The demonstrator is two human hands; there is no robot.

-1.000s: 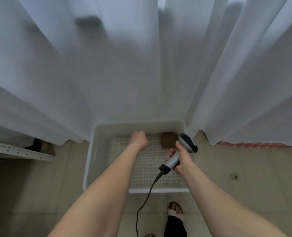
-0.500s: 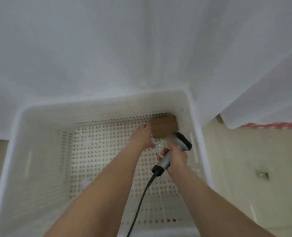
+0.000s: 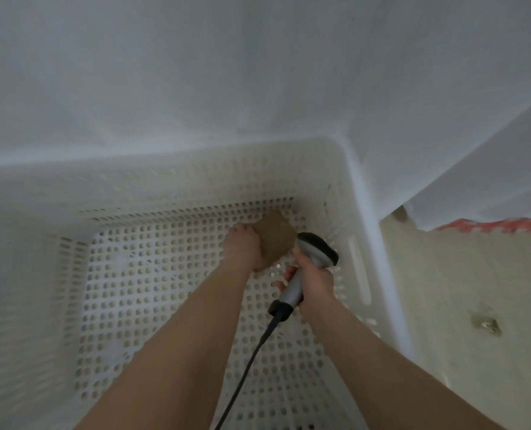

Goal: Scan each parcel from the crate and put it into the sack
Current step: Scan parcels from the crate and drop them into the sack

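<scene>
I look down into a white perforated plastic crate. My left hand grips a small brown parcel near the crate's far right corner, fingers curled round its left edge, and the parcel is tilted. My right hand has its fingers wrapped round the grey handle of a corded barcode scanner, whose dark head sits just right of the parcel. White fabric hangs behind the crate.
</scene>
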